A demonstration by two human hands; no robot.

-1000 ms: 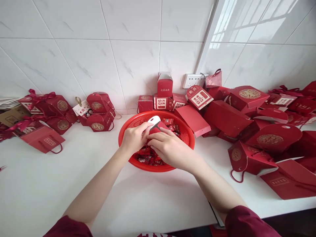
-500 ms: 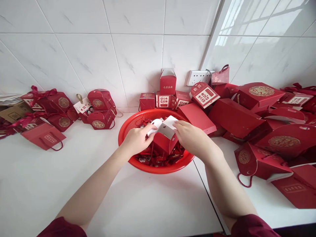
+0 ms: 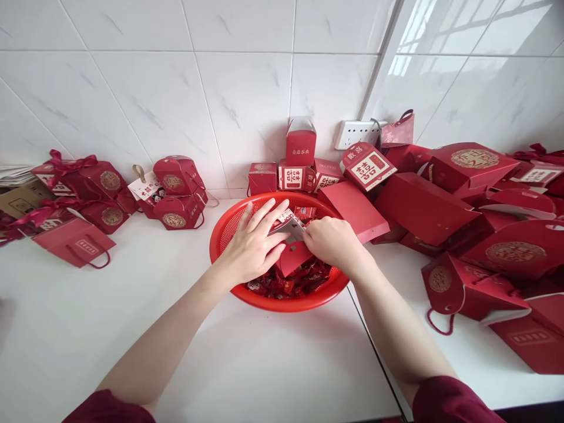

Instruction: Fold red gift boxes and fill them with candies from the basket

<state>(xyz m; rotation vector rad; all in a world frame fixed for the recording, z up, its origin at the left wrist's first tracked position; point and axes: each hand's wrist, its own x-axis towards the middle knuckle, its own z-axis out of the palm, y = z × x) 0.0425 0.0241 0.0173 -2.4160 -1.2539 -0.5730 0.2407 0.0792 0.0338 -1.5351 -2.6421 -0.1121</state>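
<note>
A small red gift box (image 3: 291,258) with a grey inner side sits tilted in the red plastic basket (image 3: 224,294), on top of several red-wrapped sweets (image 3: 308,279). My left hand (image 3: 251,247) is open over the box's left side, its fingers spread near the top opening. My right hand (image 3: 332,244) is closed on the box's right edge, with its fingertips hidden behind the knuckles. Part of the box is covered by both hands.
Red gift boxes (image 3: 423,208) are heaped on the right, and a few small ones (image 3: 297,179) stand behind the basket. Finished-looking boxes with ribbons (image 3: 103,188) and handles (image 3: 178,202) sit at the left. A power strip (image 3: 355,136) is against the tiled wall.
My left hand has let go of the white flap and spread its fingers. My right hand has curled into a tighter grip at the box's right edge. The white flaps no longer stand up.
</note>
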